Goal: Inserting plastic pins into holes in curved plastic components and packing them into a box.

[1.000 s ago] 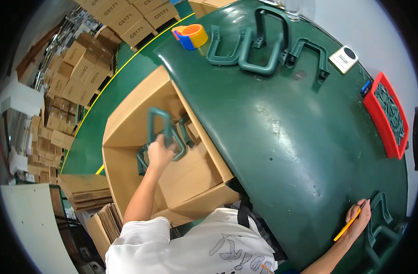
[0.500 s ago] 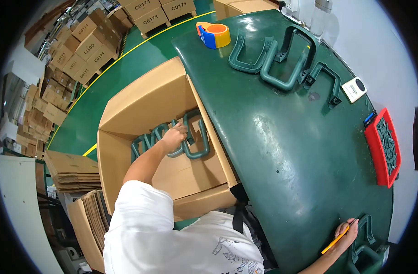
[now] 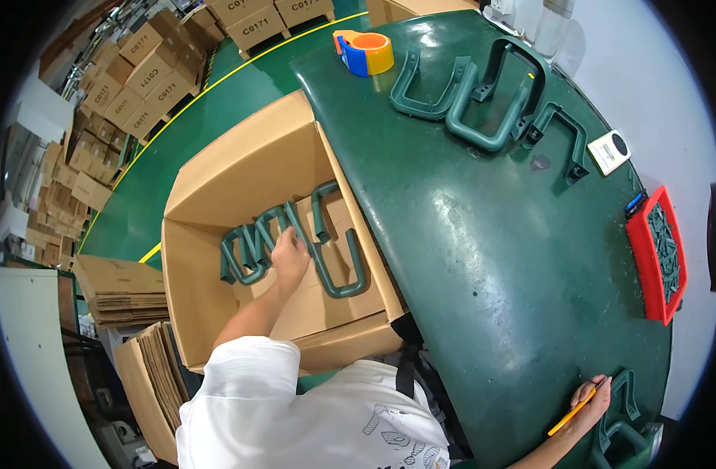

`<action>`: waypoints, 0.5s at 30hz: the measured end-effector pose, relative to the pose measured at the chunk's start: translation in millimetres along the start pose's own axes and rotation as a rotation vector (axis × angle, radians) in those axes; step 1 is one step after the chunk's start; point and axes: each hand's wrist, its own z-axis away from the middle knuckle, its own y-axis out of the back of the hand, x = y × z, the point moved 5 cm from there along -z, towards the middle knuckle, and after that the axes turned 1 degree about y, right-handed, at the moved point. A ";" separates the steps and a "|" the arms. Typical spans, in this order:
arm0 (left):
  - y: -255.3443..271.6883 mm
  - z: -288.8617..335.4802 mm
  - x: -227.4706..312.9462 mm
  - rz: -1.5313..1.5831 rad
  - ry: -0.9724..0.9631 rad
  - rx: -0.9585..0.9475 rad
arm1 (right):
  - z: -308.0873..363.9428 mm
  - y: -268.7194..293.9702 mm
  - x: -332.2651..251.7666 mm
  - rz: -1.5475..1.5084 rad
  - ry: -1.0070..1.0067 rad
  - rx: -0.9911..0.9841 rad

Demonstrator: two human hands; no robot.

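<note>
Left of the green table (image 3: 483, 258), an open cardboard box (image 3: 217, 187) holds several dark green U-shaped plastic handles (image 3: 334, 266) lying flat on its floor. The left hand (image 3: 290, 258) reaches into the box and rests on those handles, fingers curled over one; the box wall stands between it and the table. Further handles (image 3: 467, 94) lie at the table's far edge beside a tape dispenser (image 3: 366, 51). A red tray (image 3: 656, 258) sits at the table's right rim. Near it, the right hand (image 3: 588, 402) grips a yellow pencil (image 3: 573, 412), touching another handle (image 3: 620, 414).
</note>
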 end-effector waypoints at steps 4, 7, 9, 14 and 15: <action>-5.4 30.4 -5.8 -0.123 0.344 -0.319 | 0.1 -2.4 -1.8 0.016 -0.010 -0.013; -32.2 60.8 -6.5 -0.147 0.466 -0.855 | 0.9 -5.9 -3.3 0.030 -0.013 0.011; -35.6 70.7 8.9 -0.041 0.638 -1.062 | 0.9 -4.9 -4.3 0.040 -0.006 0.008; -44.9 54.2 -28.1 -0.136 0.379 -0.822 | 0.1 -4.0 -2.3 0.019 -0.013 0.009; -45.6 49.1 -29.0 -0.073 0.464 -0.795 | -0.1 -4.7 -2.8 0.018 -0.011 0.005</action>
